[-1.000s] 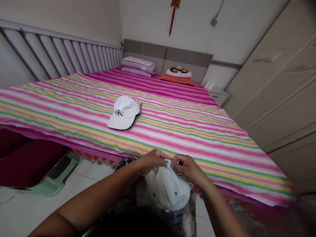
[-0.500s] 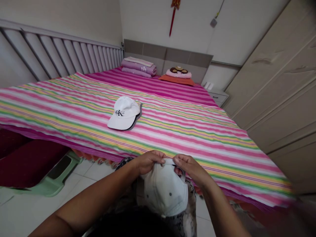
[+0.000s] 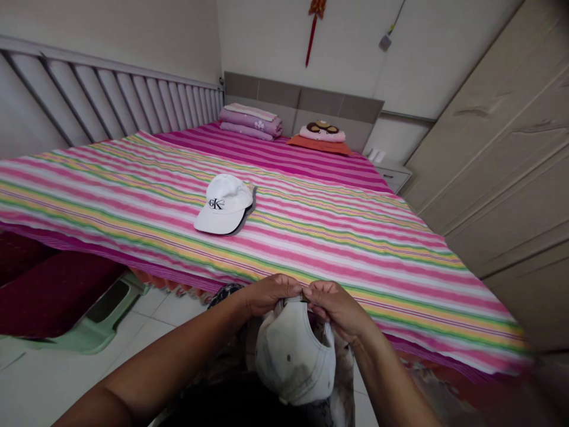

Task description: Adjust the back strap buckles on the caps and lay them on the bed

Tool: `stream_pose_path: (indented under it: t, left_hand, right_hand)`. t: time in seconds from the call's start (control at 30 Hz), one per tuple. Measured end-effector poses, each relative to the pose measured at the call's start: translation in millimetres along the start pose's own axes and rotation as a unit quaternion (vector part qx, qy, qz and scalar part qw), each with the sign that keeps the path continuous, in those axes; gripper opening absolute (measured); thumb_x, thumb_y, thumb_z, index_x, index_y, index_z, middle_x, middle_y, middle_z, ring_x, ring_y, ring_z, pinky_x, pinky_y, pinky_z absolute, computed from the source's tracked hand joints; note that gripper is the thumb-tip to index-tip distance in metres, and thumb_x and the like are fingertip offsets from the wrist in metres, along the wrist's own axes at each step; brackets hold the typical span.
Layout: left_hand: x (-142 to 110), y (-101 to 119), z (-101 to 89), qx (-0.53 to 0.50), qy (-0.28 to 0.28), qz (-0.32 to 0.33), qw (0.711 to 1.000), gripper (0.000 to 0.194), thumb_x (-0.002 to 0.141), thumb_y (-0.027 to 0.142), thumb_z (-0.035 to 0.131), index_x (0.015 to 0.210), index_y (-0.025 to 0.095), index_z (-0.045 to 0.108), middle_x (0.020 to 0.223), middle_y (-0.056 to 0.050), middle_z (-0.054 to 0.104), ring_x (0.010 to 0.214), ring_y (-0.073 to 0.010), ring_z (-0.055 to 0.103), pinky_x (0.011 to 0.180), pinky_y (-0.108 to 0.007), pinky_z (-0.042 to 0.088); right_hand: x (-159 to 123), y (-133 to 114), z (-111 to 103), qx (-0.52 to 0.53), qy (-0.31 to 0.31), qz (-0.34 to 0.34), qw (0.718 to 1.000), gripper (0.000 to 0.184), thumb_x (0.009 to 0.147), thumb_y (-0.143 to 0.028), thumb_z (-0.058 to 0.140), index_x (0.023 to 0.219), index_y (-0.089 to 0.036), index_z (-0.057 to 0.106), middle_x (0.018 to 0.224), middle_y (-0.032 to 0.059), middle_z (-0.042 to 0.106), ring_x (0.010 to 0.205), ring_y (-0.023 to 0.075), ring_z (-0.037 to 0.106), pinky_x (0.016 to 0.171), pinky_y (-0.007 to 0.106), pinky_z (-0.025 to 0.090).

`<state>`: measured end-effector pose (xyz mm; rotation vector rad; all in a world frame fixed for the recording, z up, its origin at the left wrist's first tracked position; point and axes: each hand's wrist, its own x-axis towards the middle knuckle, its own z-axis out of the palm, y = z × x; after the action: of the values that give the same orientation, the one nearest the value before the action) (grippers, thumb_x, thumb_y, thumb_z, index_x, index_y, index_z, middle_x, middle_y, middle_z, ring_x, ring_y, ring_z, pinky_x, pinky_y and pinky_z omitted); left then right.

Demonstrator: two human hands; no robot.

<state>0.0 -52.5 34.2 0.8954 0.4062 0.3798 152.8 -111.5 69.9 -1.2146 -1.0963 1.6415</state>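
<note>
I hold an off-white cap (image 3: 291,356) in front of me, low at the near edge of the bed. My left hand (image 3: 269,293) and my right hand (image 3: 335,308) are both closed, pinching the cap's back strap where their fingertips meet. The cap's crown hangs down toward me. A second white cap (image 3: 224,203) with a dark logo lies on the striped bed sheet (image 3: 355,237), well beyond my hands.
Folded purple bedding (image 3: 251,120) and a pink-and-orange pillow (image 3: 322,135) sit at the headboard. A slatted rail (image 3: 111,98) lines the bed's left side. A wardrobe (image 3: 502,148) stands on the right. A green stool (image 3: 100,317) and dark red fabric (image 3: 48,290) lie lower left.
The cap in my hands has tilted and dropped slightly, its crown swinging lower. My fingers have closed tighter together on the back strap.
</note>
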Motion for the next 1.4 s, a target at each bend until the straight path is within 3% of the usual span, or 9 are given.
stream_pose_path:
  t: [0.13, 0.3, 0.5, 0.63, 1.13, 1.4]
  left_hand:
    - [-1, 2, 3.1, 0.004, 0.017, 0.015, 1.0, 0.037, 0.059, 0.044, 0.068, 0.07, 0.009, 0.061, 0.058, -0.001, 0.056, 0.049, -0.0075, 0.047, 0.052, -0.021, 0.034]
    - [-2, 5, 6.1, 0.045, 0.009, 0.008, 0.999, 0.036, 0.058, 0.042, 0.07, 0.069, 0.009, 0.06, 0.056, 0.0, 0.053, 0.047, -0.0059, 0.041, 0.049, -0.02, 0.03]
    - [0, 5, 8.1, -0.004, 0.019, 0.009, 1.0, 0.037, 0.057, 0.041, 0.07, 0.072, 0.008, 0.061, 0.058, -0.002, 0.055, 0.048, -0.0072, 0.044, 0.05, -0.021, 0.031]
    - [3, 3, 7.8, -0.032, 0.024, 0.023, 0.999, 0.031, 0.058, 0.036, 0.071, 0.068, 0.009, 0.06, 0.058, -0.002, 0.056, 0.05, -0.0082, 0.046, 0.053, -0.022, 0.033]
    - [5, 9, 14.0, -0.09, 0.06, 0.014, 0.994, 0.026, 0.051, 0.028, 0.075, 0.061, 0.009, 0.06, 0.052, -0.001, 0.057, 0.046, -0.0094, 0.05, 0.054, -0.025, 0.037]
    - [6, 10, 14.1, -0.102, 0.043, 0.017, 0.994, 0.021, 0.051, 0.024, 0.073, 0.056, 0.009, 0.059, 0.048, 0.0, 0.055, 0.042, -0.0083, 0.047, 0.049, -0.023, 0.034]
  right_hand:
    - [-1, -2, 0, 0.065, -0.03, 0.013, 0.997, 0.032, 0.067, -0.04, 0.063, 0.051, -0.017, 0.046, 0.034, -0.007, 0.039, 0.034, 0.005, 0.025, 0.041, 0.022, 0.016]
    - [-2, -7, 0, 0.026, 0.007, 0.013, 1.0, 0.031, 0.064, -0.036, 0.066, 0.05, -0.016, 0.047, 0.032, -0.0071, 0.039, 0.035, 0.0049, 0.026, 0.04, 0.021, 0.017]
    - [-1, -9, 1, 0.092, -0.03, 0.025, 0.995, 0.03, 0.064, -0.035, 0.066, 0.05, -0.016, 0.047, 0.036, -0.0067, 0.04, 0.034, 0.004, 0.027, 0.039, 0.02, 0.019]
    - [1, -9, 1, 0.127, -0.02, 0.042, 0.991, 0.028, 0.06, -0.03, 0.069, 0.052, -0.016, 0.047, 0.036, -0.0085, 0.037, 0.032, 0.0024, 0.023, 0.035, 0.018, 0.015]
    - [7, -10, 1, 0.144, 0.01, 0.068, 0.987, 0.024, 0.056, -0.025, 0.067, 0.052, -0.017, 0.044, 0.034, -0.01, 0.033, 0.032, 0.0014, 0.02, 0.035, 0.016, 0.014]
    - [9, -10, 1, 0.143, 0.014, 0.069, 0.987, 0.025, 0.057, -0.025, 0.065, 0.052, -0.017, 0.042, 0.034, -0.0106, 0.031, 0.032, 0.0013, 0.02, 0.034, 0.016, 0.014]
